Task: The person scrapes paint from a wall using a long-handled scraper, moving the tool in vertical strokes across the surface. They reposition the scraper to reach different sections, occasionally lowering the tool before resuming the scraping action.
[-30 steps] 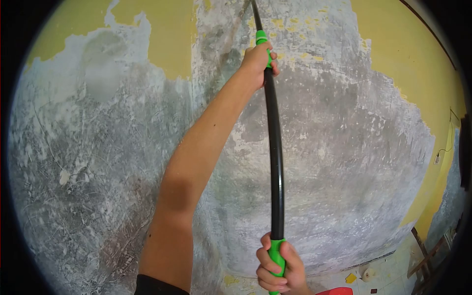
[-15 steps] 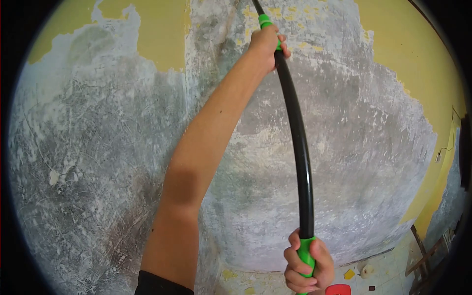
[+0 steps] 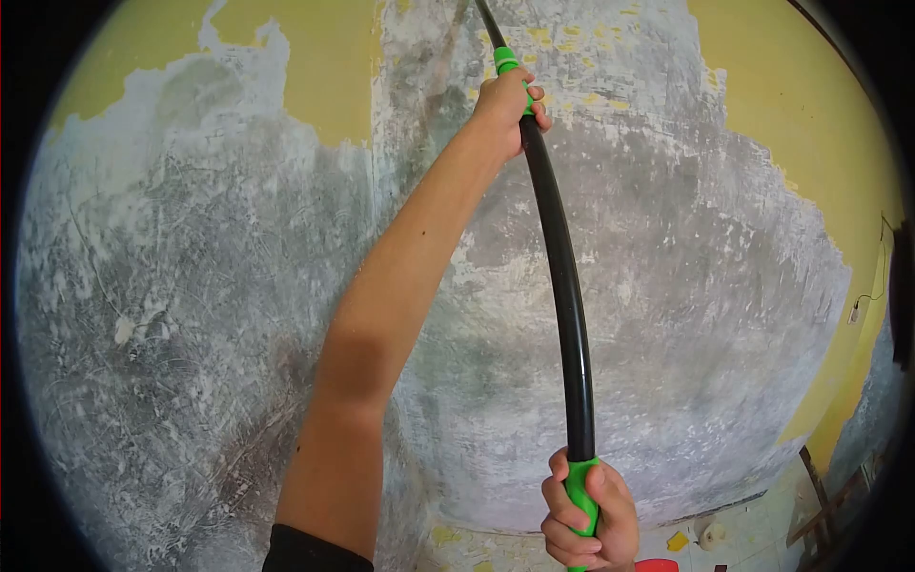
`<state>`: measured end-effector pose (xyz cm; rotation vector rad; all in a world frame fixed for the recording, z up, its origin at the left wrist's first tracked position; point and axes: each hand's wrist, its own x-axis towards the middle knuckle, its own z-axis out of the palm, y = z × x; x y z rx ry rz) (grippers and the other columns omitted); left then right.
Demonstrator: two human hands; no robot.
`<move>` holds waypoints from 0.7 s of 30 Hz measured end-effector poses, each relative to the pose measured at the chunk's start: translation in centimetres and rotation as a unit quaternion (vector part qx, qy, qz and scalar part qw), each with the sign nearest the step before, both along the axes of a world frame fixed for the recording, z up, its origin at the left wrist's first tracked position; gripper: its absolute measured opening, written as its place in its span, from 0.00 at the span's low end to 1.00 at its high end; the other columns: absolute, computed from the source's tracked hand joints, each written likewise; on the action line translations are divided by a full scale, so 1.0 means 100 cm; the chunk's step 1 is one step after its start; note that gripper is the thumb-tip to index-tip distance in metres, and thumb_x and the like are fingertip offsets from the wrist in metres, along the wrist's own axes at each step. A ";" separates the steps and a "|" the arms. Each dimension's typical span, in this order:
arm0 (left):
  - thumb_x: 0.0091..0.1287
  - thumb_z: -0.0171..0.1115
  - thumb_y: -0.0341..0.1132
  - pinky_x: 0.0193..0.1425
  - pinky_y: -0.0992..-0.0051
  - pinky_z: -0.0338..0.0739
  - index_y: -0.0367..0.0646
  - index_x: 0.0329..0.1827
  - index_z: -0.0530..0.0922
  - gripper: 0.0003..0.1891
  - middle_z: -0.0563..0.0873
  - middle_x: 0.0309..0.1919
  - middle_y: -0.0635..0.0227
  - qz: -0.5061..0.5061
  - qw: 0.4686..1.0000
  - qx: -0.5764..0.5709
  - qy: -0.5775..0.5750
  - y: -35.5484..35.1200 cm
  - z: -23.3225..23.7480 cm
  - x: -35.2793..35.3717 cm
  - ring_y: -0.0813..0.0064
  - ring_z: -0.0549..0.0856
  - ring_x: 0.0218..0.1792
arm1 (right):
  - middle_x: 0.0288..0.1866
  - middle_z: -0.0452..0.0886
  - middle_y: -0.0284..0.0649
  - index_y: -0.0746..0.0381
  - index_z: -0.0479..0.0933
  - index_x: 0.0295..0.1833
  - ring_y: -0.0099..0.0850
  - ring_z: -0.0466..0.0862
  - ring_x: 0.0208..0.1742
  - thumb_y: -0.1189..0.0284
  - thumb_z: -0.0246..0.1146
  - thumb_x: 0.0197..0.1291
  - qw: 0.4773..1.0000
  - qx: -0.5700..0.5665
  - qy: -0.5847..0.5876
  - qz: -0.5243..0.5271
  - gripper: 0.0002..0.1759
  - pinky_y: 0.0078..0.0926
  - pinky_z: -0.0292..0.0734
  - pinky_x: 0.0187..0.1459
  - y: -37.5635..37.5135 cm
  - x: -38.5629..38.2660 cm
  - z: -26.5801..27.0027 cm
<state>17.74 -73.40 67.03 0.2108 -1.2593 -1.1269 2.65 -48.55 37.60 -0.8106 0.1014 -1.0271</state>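
My left hand (image 3: 507, 103) is clenched around the upper green grip (image 3: 505, 61) of a long black pole (image 3: 564, 286), arm stretched up and away from the black sleeve (image 3: 310, 553) at my shoulder. My right hand (image 3: 583, 515) is clenched too, fist wrapped around the lower green grip (image 3: 578, 486) at the pole's bottom end. The pole runs between my two hands in front of the wall (image 3: 191, 286) and carries on past my left hand toward the wall's upper edge, where its tip goes out of view. The wall is scraped to grey and white in the middle, with yellow paint (image 3: 315, 57) left along its top and right side. At its lower right edge lies a strip of pale floor (image 3: 753, 534) with a small yellow scrap (image 3: 678, 541) on it.
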 end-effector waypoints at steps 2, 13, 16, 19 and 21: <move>0.71 0.49 0.32 0.21 0.77 0.67 0.43 0.43 0.66 0.04 0.71 0.23 0.71 0.000 1.000 -0.009 0.000 -0.007 0.010 0.001 0.80 0.66 0.18 | 0.24 0.64 0.33 0.65 0.64 0.55 0.16 0.59 0.11 0.59 0.48 0.76 0.998 0.007 -0.043 0.040 0.18 0.14 0.55 0.09 -0.014 0.001 -0.001; 0.69 0.51 0.33 0.20 0.72 0.70 0.43 0.44 0.66 0.06 0.71 0.24 0.69 0.045 0.996 -0.029 -0.076 -0.011 0.006 -0.004 0.77 0.69 0.19 | 0.21 0.63 0.31 0.64 0.66 0.54 0.15 0.57 0.09 0.57 0.48 0.76 1.000 -0.011 0.004 -0.022 0.19 0.14 0.54 0.07 -0.018 0.012 -0.004; 0.69 0.51 0.34 0.21 0.71 0.70 0.43 0.45 0.66 0.07 0.71 0.25 0.68 0.048 0.995 -0.027 -0.087 -0.011 0.003 -0.013 0.77 0.70 0.20 | 0.20 0.62 0.30 0.62 0.66 0.53 0.16 0.57 0.09 0.56 0.47 0.76 0.999 -0.010 0.004 -0.036 0.19 0.14 0.52 0.06 -0.021 0.019 -0.017; 0.69 0.50 0.34 0.21 0.72 0.69 0.43 0.46 0.66 0.08 0.72 0.28 0.66 0.057 0.994 -0.028 -0.085 -0.016 0.008 -0.016 0.78 0.69 0.20 | 0.21 0.63 0.32 0.61 0.64 0.54 0.17 0.57 0.08 0.56 0.47 0.76 0.999 -0.025 -0.013 -0.018 0.18 0.15 0.53 0.06 -0.039 0.017 -0.020; 0.68 0.50 0.34 0.21 0.72 0.69 0.43 0.47 0.66 0.08 0.72 0.28 0.66 0.060 0.995 -0.022 -0.083 -0.020 0.015 -0.017 0.78 0.69 0.20 | 0.23 0.63 0.33 0.63 0.66 0.54 0.16 0.58 0.12 0.56 0.49 0.75 0.997 -0.019 -0.067 0.026 0.20 0.15 0.53 0.09 -0.049 0.016 -0.019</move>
